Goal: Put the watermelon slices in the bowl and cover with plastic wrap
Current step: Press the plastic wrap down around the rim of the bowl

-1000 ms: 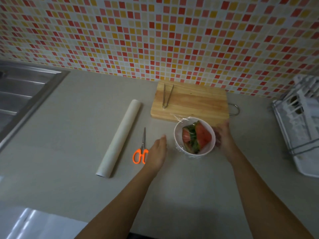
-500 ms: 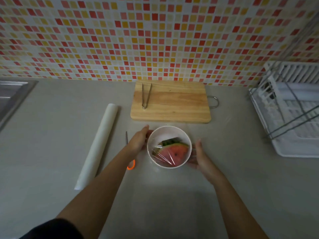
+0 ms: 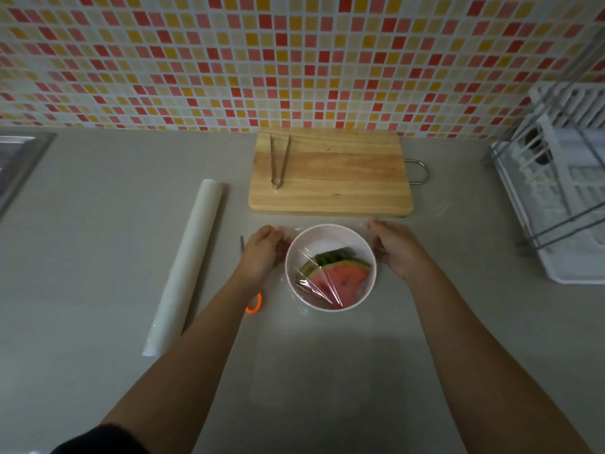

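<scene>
A white bowl (image 3: 330, 235) stands on the grey counter in front of the cutting board. Inside it lie watermelon slices (image 3: 343, 278), red flesh with green rind. A clear sheet of plastic wrap (image 3: 314, 283) is draped over the bowl and wrinkled across the fruit. My left hand (image 3: 262, 253) presses against the bowl's left side, fingers curled on the wrap's edge. My right hand (image 3: 397, 250) is at the bowl's right side, pinching the wrap there.
A roll of plastic wrap (image 3: 185, 267) lies to the left. Orange-handled scissors (image 3: 254, 304) are partly hidden under my left forearm. Metal tongs (image 3: 279, 162) rest on the wooden cutting board (image 3: 337, 178). A white dish rack (image 3: 563, 198) stands at right, a steel sink (image 3: 16, 165) at far left.
The view has moved closer to the bowl. My left hand came from near the scissors to the bowl's left side. Both hands now hold the wrap at the bowl's sides.
</scene>
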A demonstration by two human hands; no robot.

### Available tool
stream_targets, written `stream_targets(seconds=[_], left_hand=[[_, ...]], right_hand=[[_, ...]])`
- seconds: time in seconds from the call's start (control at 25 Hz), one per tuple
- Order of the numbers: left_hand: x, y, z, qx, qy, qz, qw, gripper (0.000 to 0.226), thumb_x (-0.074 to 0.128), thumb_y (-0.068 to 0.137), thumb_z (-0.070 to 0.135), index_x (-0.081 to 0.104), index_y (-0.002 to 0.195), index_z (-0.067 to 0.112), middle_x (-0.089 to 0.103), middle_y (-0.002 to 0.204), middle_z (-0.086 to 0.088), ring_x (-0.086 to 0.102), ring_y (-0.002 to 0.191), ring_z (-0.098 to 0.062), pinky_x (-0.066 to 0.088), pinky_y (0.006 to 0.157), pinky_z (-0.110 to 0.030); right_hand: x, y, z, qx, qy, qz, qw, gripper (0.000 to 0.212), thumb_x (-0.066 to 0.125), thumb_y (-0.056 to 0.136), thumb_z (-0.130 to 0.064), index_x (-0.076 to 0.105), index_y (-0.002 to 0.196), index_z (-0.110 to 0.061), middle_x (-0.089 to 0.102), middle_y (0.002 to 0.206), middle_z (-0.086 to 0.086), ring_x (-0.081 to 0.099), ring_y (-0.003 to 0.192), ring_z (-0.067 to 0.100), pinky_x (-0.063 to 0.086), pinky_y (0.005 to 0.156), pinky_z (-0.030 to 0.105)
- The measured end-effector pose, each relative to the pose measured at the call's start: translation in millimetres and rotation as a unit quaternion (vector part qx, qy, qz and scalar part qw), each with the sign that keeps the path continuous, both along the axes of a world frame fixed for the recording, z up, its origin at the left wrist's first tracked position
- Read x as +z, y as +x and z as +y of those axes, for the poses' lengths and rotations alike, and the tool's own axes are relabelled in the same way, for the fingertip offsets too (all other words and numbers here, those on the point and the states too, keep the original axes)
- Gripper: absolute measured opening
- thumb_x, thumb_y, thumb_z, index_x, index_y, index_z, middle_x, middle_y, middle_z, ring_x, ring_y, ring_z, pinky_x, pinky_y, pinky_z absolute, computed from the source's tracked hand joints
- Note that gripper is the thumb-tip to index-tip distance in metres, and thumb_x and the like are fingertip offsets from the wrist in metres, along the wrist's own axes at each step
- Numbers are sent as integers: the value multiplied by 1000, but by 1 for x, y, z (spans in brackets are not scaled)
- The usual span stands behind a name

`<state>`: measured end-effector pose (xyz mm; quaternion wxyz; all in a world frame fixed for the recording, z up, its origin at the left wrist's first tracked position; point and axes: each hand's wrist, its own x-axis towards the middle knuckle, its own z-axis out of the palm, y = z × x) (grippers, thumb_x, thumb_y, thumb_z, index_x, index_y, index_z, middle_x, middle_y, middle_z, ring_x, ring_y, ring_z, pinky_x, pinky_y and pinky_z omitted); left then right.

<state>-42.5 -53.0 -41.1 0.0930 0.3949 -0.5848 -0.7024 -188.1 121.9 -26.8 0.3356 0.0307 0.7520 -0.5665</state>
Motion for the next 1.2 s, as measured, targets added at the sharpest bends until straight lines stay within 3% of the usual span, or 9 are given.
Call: stream_targets(seconds=[0.12,0.2,0.28,0.4,0.52,0.64,0.8,1.04,1.2], left_hand=[[2,1,0,-3,33,-9,999,43,36,100,33,63,80,6,61,52,5,55,50,-12,44,47,-18],[8,-1,0,-58,33,-42,997,57,32,99,47,70,90,5,69,60,2,65,59,-14,52,59,-25],[14,-4,1,-82,-84,-92,989,52,39,97,47,71,83,8,73,79,-9,69,80,-27,54,76,-35],[19,-6,8,-67,-306,-115,943,43,40,100,36,57,69,11,69,77,-8,62,78,-27,35,65,-30],[17,-7,11,-74,-392,-104,911,39,35,102,32,50,72,11,69,79,-11,53,71,-22,21,59,-22],[13,-9,11,-55,-379,-78,920,39,37,102,33,49,70,14,67,73,-4,55,68,-19,26,58,-18],[8,-7,4,-61,-354,-79,930,47,42,99,40,55,67,8,63,66,-3,55,66,-17,35,57,-8],[7,-7,5,-13,-172,-77,982,62,30,98,54,62,57,20,62,51,7,59,62,-17,47,68,-34],[10,-6,4,-51,-193,-83,976,55,41,92,55,61,59,17,61,59,6,58,65,-16,45,69,-31]], right_hand=[[8,1,-1,28,-55,-78,995,48,36,97,-45,53,61,-17,48,47,-5,45,45,9,39,45,18],[13,2,-2,94,-43,-112,988,63,26,92,-60,57,56,-18,53,42,-6,52,44,10,41,43,16],[12,4,-2,127,9,-36,991,54,36,93,-54,64,61,-19,59,47,-8,57,55,13,44,55,22],[1,7,-2,75,45,114,990,40,44,94,-39,59,63,-19,59,59,-5,55,63,15,41,67,30],[-5,13,-8,38,77,180,980,39,38,96,-37,47,60,-24,53,64,-4,50,66,17,37,65,30],[-8,18,-18,-1,72,196,978,35,35,96,-36,41,62,-30,50,74,-4,45,70,13,35,65,28],[-10,12,-17,-36,30,159,986,38,40,94,-29,42,57,-21,42,56,-3,39,53,13,32,56,29],[-5,-1,-8,101,55,29,993,58,37,76,-64,70,63,-19,68,57,2,65,58,20,44,60,28],[-3,-2,-4,119,34,50,991,32,55,71,-50,71,56,-26,66,53,-6,60,53,11,41,58,29]])
